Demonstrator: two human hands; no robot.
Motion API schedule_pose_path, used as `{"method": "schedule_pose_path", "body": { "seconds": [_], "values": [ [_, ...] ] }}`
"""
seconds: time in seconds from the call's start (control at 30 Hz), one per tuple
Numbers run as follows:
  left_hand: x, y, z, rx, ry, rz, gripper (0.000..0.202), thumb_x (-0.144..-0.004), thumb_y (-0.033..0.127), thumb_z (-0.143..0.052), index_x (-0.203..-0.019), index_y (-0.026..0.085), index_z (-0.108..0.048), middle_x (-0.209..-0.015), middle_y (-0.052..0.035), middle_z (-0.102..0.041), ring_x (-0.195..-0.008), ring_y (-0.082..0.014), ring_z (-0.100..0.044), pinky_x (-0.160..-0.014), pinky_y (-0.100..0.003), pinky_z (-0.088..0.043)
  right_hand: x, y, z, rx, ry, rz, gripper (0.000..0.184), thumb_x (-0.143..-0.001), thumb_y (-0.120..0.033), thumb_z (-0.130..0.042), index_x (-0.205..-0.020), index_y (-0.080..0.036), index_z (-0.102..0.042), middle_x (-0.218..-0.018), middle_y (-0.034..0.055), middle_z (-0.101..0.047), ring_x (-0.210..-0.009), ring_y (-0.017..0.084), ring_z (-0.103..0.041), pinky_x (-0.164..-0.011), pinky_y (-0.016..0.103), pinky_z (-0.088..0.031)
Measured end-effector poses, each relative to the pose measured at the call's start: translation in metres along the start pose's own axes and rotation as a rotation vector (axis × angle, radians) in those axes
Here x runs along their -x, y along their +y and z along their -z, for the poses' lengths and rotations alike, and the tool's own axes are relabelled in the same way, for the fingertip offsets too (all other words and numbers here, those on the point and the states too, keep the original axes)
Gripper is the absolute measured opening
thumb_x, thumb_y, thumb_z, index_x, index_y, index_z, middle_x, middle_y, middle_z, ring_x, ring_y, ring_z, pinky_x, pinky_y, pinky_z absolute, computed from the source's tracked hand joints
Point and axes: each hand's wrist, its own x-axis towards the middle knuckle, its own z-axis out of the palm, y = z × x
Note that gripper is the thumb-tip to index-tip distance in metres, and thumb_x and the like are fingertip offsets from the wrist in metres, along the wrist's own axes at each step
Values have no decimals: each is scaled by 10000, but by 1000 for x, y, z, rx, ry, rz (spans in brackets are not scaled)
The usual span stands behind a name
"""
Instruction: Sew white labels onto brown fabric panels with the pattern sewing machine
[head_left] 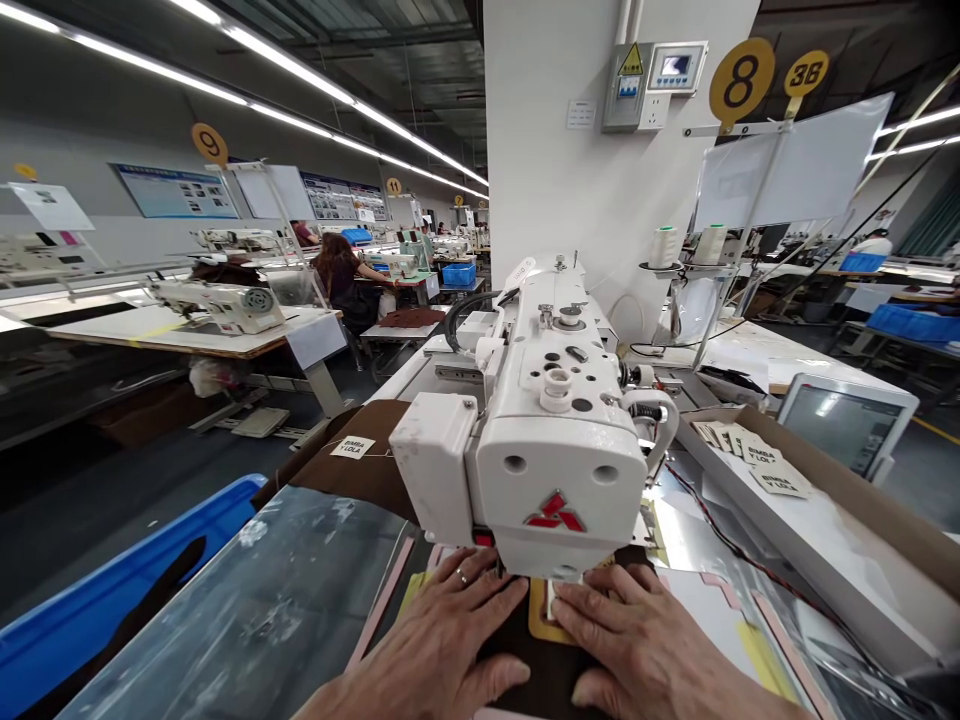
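Observation:
Both of my hands lie flat on dark brown fabric (546, 675) beneath the head of a white sewing machine (562, 455). My left hand (454, 630) has its fingers stretched out and its thumb spread to the side; a ring is on one finger. With its fingers extended, my right hand (634, 620) touches a yellow-edged plate (537, 615) that has a whitish piece inside it. The machine head hides the needle area and some fingertips. To the left of the machine, a white label reading "BIMBA Y LOLA" (352, 447) lies on more brown fabric (375, 475).
At right, an open cardboard box (840, 550) holds several printed labels (778, 480), with a display panel (847, 420) behind it. A blue bin (142, 575) stands lower left. Thread cones (664, 247) are behind the machine. Another person (341, 275) sits farther back.

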Motion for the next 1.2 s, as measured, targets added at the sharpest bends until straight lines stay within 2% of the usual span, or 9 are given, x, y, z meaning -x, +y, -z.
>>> {"method": "schedule_pose_path", "body": {
  "seconds": [0.2, 0.3, 0.47, 0.67, 0.83, 0.93, 1.03, 1.2],
  "values": [
    [1, 2, 2, 30, -1, 5, 653, -1007, 418, -701, -1598, 340, -435, -1619, -20, -460, -1502, -401, -405, -1229, -664, -341, 0, 1, 1, 46, 49, 21, 576, -989, -618, -647, -1439, -261, -613, -1398, -38, -695, -1052, 288, -681, -839, 438, -570],
    [2, 3, 1, 24, -40, 23, 664, -1011, 402, -693, -1609, 340, -412, -1644, -9, -417, -1523, -397, -369, -1234, -672, -324, 2, 0, 3, 49, 69, 28, 566, -991, -611, -648, -1439, -266, -616, -1400, -41, -694, -1037, 275, -682, -832, 422, -562],
    [0, 1, -2, 3, -65, 33, 641, -1024, 377, -671, -1608, 329, -411, -1655, -5, -403, -1538, -396, -337, -1240, -688, -298, 2, -2, 9, 7, 62, 20, 526, -1002, -543, -665, -1450, -275, -608, -1411, -39, -688, -1080, 259, -668, -904, 424, -539],
    [-7, 3, 5, -20, 18, -20, 560, -1032, 363, -669, -1554, 280, -484, -1560, -85, -541, -1470, -390, -455, -1225, -636, -350, -6, 2, 13, -74, -26, -44, 495, -1015, -525, -654, -1451, -293, -610, -1412, -30, -686, -1150, 285, -634, -988, 466, -496],
    [-15, 5, 12, -18, 61, -15, 393, -1009, 298, -701, -1391, 277, -610, -1291, -66, -707, -1242, -338, -643, -1094, -510, -480, -13, 8, 15, -145, -62, -93, 441, -1033, -526, -629, -1424, -322, -616, -1339, -16, -718, -1172, 294, -612, -1024, 487, -443],
    [-19, 1, 9, 1, 74, 12, 234, -1013, 284, -692, -1246, 278, -676, -1195, -44, -727, -1130, -311, -686, -1005, -451, -505, -16, 11, 16, -160, -79, -110, 345, -1033, -477, -647, -1337, -315, -656, -1246, -3, -744, -1149, 290, -616, -1009, 482, -425],
    [-21, -3, 6, 4, 75, 18, 186, -1008, 271, -696, -1194, 270, -687, -1200, -41, -722, -1122, -311, -684, -990, -445, -495, -17, 14, 15, -182, -80, -122, 268, -1036, -451, -647, -1262, -311, -670, -1216, -11, -743, -1139, 277, -611, -1023, 482, -396],
    [-20, -1, 7, 3, 69, 35, 137, -1016, 265, -675, -1151, 248, -687, -1180, -56, -719, -1100, -317, -679, -982, -457, -488, -15, 14, 14, -205, -67, -125, 304, -1040, -455, -639, -1313, -322, -642, -1270, -24, -723, -1175, 276, -581, -1071, 499, -340]
  ]
}}
